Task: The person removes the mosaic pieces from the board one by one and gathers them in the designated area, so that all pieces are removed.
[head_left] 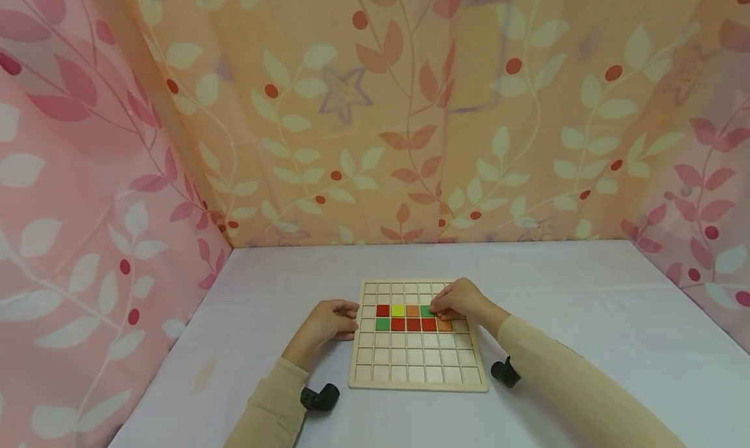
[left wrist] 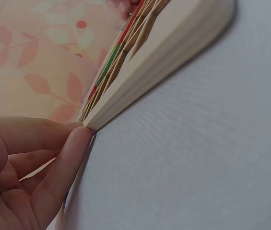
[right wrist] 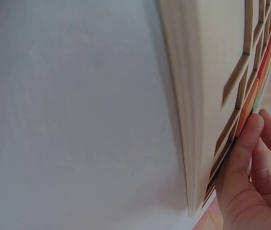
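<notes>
A square wooden grid board (head_left: 418,374) lies flat on the table, with coloured square tiles in two rows of its cells. The upper row reads red, yellow (head_left: 398,310), orange, then a green tile (head_left: 426,310). Below are a green tile, several red ones and an orange tile (head_left: 444,325). My left hand (head_left: 329,320) holds the board's left edge, thumb and fingertips meeting at the rim (left wrist: 107,111). Over the board's right part, my right hand (head_left: 463,299) pinches the upper-row green tile between thumb and index finger, covering the cells beside it.
A white cloth (head_left: 246,344) covers the table. Floral curtains (head_left: 375,142) close off the back and both sides. Black wrist cameras (head_left: 321,397) sit on both forearms, close beside the board's lower corners.
</notes>
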The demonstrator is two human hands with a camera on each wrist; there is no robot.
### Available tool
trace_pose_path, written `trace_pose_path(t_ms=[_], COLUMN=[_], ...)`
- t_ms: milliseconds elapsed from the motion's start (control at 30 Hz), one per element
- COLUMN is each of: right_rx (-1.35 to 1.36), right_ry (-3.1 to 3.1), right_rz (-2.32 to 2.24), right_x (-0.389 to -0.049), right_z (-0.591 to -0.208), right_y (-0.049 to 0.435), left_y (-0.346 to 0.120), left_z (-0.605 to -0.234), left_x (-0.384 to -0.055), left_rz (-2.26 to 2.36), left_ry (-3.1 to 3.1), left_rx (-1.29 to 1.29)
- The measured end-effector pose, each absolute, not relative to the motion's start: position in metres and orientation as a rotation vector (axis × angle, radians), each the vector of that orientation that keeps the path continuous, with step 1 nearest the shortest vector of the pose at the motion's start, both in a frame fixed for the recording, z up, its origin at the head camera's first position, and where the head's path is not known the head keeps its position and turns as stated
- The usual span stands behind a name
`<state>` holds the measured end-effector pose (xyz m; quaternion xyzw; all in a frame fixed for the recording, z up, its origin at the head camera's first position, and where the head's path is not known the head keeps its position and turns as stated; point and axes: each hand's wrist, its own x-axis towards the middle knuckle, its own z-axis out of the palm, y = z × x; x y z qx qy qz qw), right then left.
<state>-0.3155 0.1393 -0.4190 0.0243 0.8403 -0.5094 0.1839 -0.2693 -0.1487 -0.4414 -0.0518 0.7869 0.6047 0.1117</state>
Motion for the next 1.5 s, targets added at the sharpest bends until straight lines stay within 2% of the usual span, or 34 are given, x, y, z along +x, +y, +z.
trace_pose_path(t_ms=[1500], right_rx=[0.086], right_ry=[2.306], right_rz=[-1.615], right_x=[-0.310], right_z=[-0.415], right_y=[0.150], left_y=[-0.148], left_z=[-0.445], left_x=[-0.271], left_rz=[1.751], left_ry=[2.323], left_rx=[-0.178])
